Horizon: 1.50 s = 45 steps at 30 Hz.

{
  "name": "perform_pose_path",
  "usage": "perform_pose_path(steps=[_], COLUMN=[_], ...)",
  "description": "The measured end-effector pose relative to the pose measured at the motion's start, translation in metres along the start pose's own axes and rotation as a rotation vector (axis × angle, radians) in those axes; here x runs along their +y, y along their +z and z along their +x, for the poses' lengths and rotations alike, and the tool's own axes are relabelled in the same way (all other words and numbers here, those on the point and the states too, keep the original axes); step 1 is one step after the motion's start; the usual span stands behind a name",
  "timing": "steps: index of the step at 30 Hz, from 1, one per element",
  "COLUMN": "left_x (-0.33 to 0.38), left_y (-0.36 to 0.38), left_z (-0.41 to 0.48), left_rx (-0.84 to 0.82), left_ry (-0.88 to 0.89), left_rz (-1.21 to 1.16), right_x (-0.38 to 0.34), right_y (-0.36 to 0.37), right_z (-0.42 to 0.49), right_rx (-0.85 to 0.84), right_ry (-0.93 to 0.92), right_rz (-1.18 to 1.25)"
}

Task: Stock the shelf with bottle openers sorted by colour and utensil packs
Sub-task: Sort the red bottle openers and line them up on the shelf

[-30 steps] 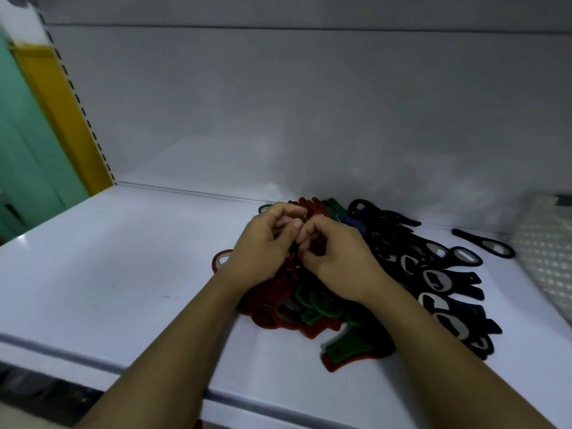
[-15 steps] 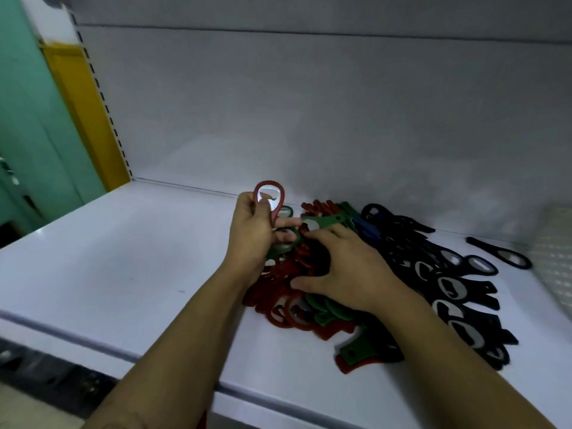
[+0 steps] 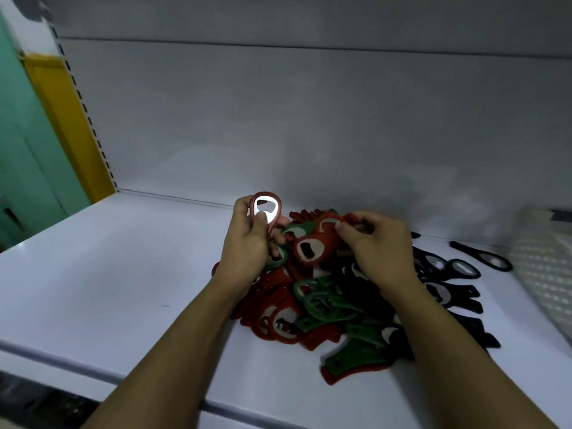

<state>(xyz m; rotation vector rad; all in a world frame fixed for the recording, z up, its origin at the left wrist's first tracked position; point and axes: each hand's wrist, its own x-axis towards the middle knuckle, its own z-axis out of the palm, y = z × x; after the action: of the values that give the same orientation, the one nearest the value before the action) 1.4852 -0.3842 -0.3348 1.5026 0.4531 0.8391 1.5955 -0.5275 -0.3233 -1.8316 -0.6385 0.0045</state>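
on my feed the left hand [image 3: 247, 243] sits just left of centre frame, fingers curled round a red bottle opener [image 3: 266, 209] with the thumb pressed on its shiny metal insert. it's held upright, ring end up, lifted clear of everything else. the right hand [image 3: 377, 246] is just right of centre, fingertips pinching the handle of a second red opener [image 3: 311, 247], which is tilted with its metal head pointing toward the left hand. it's right over the heap, and i can't tell if it's fully off it or touching. a green opener [image 3: 297, 232] pokes out between the two hands, right behind that one. below the hands, centre to lower centre, is a messy heap of red and green openers [image 3: 288, 323] all overlapping each other. the black openers [image 3: 439, 292] are bunched up against the heap's right side, partly hidden under the right forearm. a lone black opener [image 3: 483, 258] lies flat on its own toward the right edge, apart from the bunch. all of it sits on a white shelf [image 3: 108, 289] with a grey back panel [image 3: 278, 119] behind. upper left of frame there's a yellow post [image 3: 62, 119] and a teal wall [image 3: 24, 150]. at the far right edge there's a pale dotted thing [image 3: 544, 274], too blurry for me to name.
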Motion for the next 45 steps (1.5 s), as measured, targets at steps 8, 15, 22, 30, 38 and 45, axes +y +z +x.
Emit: perform_pose_path(steps=[8, 15, 22, 30, 38, 45], left_x=[-0.006, 0.014, 0.007, 0.0, -0.008, -0.001], left_y=[0.01, 0.012, 0.007, 0.013, 0.023, 0.019], left_z=[0.001, -0.001, -0.002, -0.004, -0.002, 0.0], left_rx=[0.03, -0.181, -0.3, -0.162, -0.012, 0.045], left_ry=[0.039, -0.394, -0.447, -0.272, -0.142, -0.197], left_rz=[0.182, -0.491, -0.394, -0.359, -0.165, -0.326], right_x=[-0.018, -0.025, -0.025, -0.026, -0.021, -0.026], right_y=[-0.008, 0.009, 0.017, 0.028, 0.027, 0.014], right_z=[0.0, -0.01, -0.018, -0.026, -0.018, -0.014], right_rx=[0.046, -0.171, -0.127, -0.075, -0.077, -0.109], right_ry=[0.324, 0.561, 0.471, 0.188, 0.272, 0.382], right_rz=[0.584, 1.028, 0.746, 0.381, 0.354, 0.515])
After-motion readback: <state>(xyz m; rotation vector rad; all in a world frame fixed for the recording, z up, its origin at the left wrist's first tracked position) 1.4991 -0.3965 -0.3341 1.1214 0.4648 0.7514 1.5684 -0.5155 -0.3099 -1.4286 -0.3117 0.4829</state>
